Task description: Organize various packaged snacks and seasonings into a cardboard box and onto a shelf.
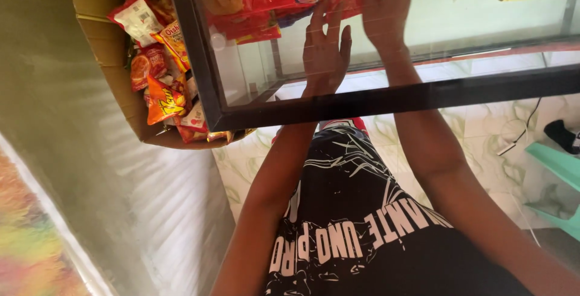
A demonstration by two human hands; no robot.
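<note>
- The red foil snack packets [272, 3] lie inside a black-framed glass display case [386, 99], near the top centre of the frame, seen through the glass.
- The left hand [326, 54] is spread flat with its fingers apart, reaching up into the case just below those packets; it grips nothing, and its fingertips lie at the packets' lower edge.
- The right hand [386, 12], top centre-right, has its fingers laid on a red packet; whether it pinches the packet or only presses on it I cannot tell.
- Judged from this, the work goes best with one hand steadying the row while the other shifts a single packet, both wrists kept off the frame edge.
- At upper left an open brown cardboard box [112, 48] holds mixed orange and red snack bags [163, 99], touching the case's corner.
- Below lies a pale marbled tile floor [483, 133], with a mint-green plastic chair [559, 166] at the right edge.
</note>
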